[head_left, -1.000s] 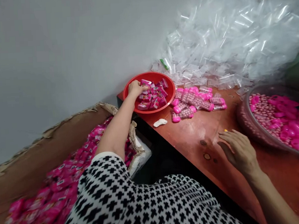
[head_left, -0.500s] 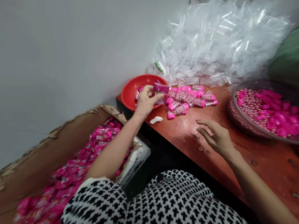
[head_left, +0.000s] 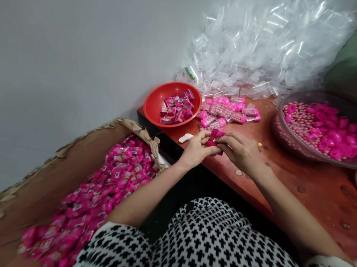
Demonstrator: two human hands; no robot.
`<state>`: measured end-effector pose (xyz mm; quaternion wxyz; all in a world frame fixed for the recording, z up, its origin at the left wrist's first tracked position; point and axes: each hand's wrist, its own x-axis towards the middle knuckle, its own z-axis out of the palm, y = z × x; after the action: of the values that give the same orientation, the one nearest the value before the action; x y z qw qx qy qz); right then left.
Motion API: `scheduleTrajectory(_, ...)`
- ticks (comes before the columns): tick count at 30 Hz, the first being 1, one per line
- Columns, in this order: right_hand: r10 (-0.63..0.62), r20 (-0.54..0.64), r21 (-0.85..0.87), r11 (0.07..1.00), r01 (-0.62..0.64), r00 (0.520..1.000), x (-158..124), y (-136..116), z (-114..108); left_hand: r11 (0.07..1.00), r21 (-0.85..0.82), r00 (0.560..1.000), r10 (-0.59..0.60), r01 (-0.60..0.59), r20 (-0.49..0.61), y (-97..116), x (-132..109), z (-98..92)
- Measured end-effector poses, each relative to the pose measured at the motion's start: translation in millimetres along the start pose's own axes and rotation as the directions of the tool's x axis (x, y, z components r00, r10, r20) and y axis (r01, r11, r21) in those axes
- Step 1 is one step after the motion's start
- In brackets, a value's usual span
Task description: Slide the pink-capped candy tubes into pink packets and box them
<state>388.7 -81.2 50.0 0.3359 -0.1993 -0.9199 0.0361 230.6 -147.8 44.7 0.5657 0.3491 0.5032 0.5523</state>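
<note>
Above the near edge of the table, a small pink printed wrapper (head_left: 216, 136) sits between my two hands. My left hand (head_left: 197, 149) pinches its left side with thumb and fingers. From the right, my right hand (head_left: 243, 150) closes its fingertips on the other side. Just beyond them lies a pile of clear tubes with pink caps (head_left: 222, 111), filled with pink beads. The red bowl (head_left: 152, 107) at the back left holds several similar pink wrappers. A crumpled white scrap (head_left: 185, 138) lies beside my left hand.
Left of the table, a torn-edged cardboard box (head_left: 85, 145) holds many finished-looking pink packets (head_left: 109, 190). A basin (head_left: 283, 141) on the right contains pink beads and pink caps. Clear plastic sleeves (head_left: 269, 43) are heaped against the wall. A green sack (head_left: 348, 66) stands behind the basin.
My left hand has come from over the red bowl toward me with the pink wrapper. My right hand, open before, has moved left and closed on it.
</note>
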Motion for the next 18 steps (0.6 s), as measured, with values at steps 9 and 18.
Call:
scheduleTrajectory(9, -0.091, 0.056, -0.124, 0.988, 0.097, 0.994, 15, -3, 11, 0.957, 0.256, 0.991, 0.135, -0.133, 0.008, 9, -5, -24.8)
scheduleTrajectory(18, -0.125, 0.076, -0.352, 0.925, 0.144, 0.989, 21, -18, 18, 0.922, 0.370, 0.971, 0.180, -0.112, -0.155, 3, -8, -30.5)
